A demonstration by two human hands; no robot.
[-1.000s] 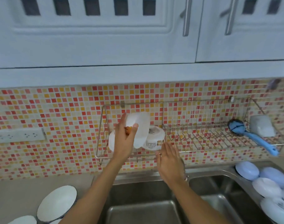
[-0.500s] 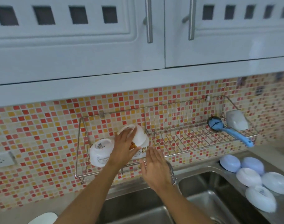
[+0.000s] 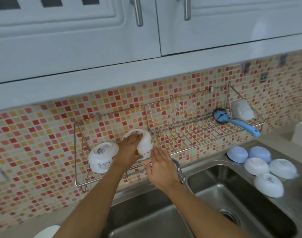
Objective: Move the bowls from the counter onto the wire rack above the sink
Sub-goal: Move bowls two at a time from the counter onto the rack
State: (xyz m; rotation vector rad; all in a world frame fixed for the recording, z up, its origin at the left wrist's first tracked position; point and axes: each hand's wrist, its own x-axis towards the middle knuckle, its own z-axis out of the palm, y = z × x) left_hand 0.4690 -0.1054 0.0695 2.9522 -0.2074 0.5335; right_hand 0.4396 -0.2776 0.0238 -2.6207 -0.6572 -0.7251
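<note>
The wire rack [image 3: 186, 136] hangs on the tiled wall above the sink. My left hand [image 3: 128, 149] holds a white bowl [image 3: 146, 142] tipped on its side in the rack's left section. Another white bowl [image 3: 102, 156] lies upside down and tilted just left of it. My right hand [image 3: 161, 166] hovers flat with fingers apart, just below and right of the held bowl, touching nothing that I can see. Several upturned bowls, blue [image 3: 237, 154] and white [image 3: 268, 184], sit on the steel counter at the right.
A blue-handled brush [image 3: 232, 121] and a white container [image 3: 242, 111] lie in the rack's right end. The double sink [image 3: 232, 200] is below, with the tap [image 3: 179, 170] behind my right hand. A white plate edge [image 3: 48, 231] shows at bottom left. Cabinets hang overhead.
The view swung to the right and downward. My left hand lowered the white bowl into the rack beside the other bowl. My right hand stayed just beneath it.
</note>
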